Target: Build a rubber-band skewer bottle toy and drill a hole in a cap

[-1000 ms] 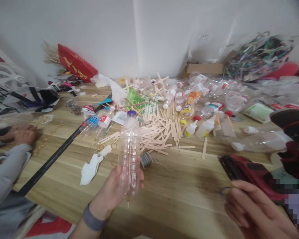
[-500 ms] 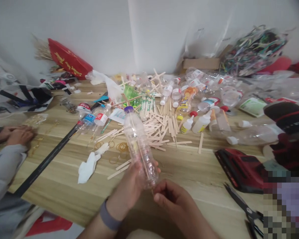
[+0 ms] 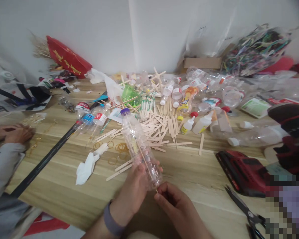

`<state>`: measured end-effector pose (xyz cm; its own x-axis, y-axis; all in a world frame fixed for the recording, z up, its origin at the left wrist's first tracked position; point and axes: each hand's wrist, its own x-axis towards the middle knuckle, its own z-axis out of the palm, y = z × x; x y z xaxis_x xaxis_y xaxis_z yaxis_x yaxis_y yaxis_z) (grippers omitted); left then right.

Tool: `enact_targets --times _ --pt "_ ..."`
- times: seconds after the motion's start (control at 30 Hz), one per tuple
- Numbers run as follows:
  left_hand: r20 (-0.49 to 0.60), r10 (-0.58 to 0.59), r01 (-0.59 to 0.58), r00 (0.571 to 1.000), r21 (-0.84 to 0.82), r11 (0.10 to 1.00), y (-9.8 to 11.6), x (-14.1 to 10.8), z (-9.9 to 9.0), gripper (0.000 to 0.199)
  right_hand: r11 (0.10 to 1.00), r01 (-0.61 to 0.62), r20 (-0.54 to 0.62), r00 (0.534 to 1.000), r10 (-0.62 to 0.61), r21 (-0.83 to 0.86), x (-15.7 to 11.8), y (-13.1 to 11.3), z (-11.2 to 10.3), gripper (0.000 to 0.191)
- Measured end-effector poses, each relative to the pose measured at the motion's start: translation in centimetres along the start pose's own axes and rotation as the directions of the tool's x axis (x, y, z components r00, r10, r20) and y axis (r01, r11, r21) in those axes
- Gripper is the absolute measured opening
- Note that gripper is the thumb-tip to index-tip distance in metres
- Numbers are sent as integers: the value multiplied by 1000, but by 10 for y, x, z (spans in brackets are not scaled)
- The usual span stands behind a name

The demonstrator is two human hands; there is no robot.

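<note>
My left hand (image 3: 135,186) is wrapped round the lower part of a clear plastic bottle (image 3: 132,132) with a purple cap (image 3: 125,112). The bottle leans, its cap pointing away and to the left. A thin wooden stick (image 3: 145,158) runs lengthwise along it, seen through the plastic. At the bottle's base, my right hand (image 3: 173,202) pinches the stick's near end between thumb and forefinger. Behind the bottle lies a heap of flat wooden craft sticks (image 3: 159,129). Rubber bands (image 3: 122,147) and a crumpled white tissue (image 3: 86,168) lie to the left.
Scissors (image 3: 246,209) and a red-and-black power tool (image 3: 241,172) lie on the right. Glue bottles (image 3: 188,125) and several empty bottles (image 3: 259,135) fill the back right. A black bar (image 3: 45,159) crosses the left side. Another person's hands (image 3: 15,133) rest at far left.
The bottle leans slightly more to the left, its base shifted right and down. Both hands have moved slightly right with it, keeping their holds.
</note>
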<state>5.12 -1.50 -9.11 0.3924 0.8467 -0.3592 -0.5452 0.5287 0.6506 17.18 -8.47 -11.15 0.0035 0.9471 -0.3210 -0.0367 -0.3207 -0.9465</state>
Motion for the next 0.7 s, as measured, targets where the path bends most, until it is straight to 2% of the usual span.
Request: enact_targets --times 0.13,0.27,0.47,0.7 --pt "-18 5 -6 1000 -21 1000 -1 0 -1 62 1000 29 38 999 -29 4 -3 4 0 57" --pt "-20 14 -15 1000 -33 999 0 1 -3 73 999 -26 111 994 22 31 -5 15 1 61" --pt "-4 27 -27 1000 -30 999 -2 0 -3 66 997 50 7 999 -51 66 -2 29 2 56" --pt "-23 40 -42 999 -50 998 0 -3 0 73 997 -10 63 998 5 80 -4 26 2 61"
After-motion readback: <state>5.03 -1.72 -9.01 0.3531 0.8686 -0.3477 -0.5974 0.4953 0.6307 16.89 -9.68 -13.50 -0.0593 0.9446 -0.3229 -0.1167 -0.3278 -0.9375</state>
